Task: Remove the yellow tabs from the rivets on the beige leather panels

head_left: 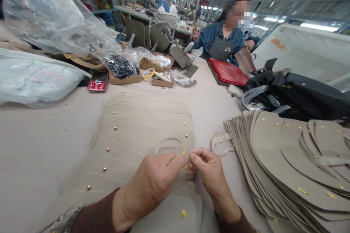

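My left hand (157, 176) is closed around a thin roll of yellow tape (183, 147), whose ring stands up above the fingers. Close beside it, my right hand (206, 165) is pinched, thumb against fingers; what lies between the fingertips is too small to make out. A yellow bit shows just below the fingertips. Both hands are over a fanned row of beige flat panels (142, 127) with small metal studs along their edges. The nearest panel (164, 214) has a yellow tape piece (183, 213) on it.
To the right lies a thick fanned stack of beige panels (262, 153) with yellow tape bits. Behind it are a black bag (303, 91) and a red pad (228, 72). Further back are a phone (97, 81), small-parts boxes (124, 78), plastic bags (32, 76) and a person holding a hammer (194, 18).
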`<state>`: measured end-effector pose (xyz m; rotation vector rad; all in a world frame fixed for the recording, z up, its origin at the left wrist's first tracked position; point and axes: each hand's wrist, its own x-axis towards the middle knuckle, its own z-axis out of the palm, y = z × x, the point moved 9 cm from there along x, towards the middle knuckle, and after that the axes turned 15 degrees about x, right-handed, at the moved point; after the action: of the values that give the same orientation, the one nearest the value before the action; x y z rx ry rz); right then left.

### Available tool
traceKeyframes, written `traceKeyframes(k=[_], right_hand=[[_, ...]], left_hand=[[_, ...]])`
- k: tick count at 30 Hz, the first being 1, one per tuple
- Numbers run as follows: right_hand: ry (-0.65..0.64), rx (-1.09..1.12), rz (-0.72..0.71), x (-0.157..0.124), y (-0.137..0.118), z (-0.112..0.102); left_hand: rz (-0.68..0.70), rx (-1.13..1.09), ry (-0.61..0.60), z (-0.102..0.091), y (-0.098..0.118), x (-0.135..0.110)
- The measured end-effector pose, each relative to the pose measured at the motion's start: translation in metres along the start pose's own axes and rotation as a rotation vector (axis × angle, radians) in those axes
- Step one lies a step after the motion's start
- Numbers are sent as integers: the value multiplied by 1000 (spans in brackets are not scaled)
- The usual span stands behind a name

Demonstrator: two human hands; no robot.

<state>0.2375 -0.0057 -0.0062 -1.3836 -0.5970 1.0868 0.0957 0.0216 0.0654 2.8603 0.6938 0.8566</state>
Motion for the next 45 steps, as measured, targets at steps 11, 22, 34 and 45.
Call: traceKeyframes(k=[11, 22, 34, 45], right_hand=[[-80, -165, 126, 17, 22, -24], [-261, -601, 68, -3, 23, -9], [-188, -866, -313, -13, 2, 0], [-206, -907, -453, -26, 0, 9]], left_hand=[[-94, 213, -399, 47, -25, -10], [-71, 169, -413, 49, -23, -16], [-80, 199, -424, 50, -23, -16], [-78, 156, -358, 45, -21, -15]])
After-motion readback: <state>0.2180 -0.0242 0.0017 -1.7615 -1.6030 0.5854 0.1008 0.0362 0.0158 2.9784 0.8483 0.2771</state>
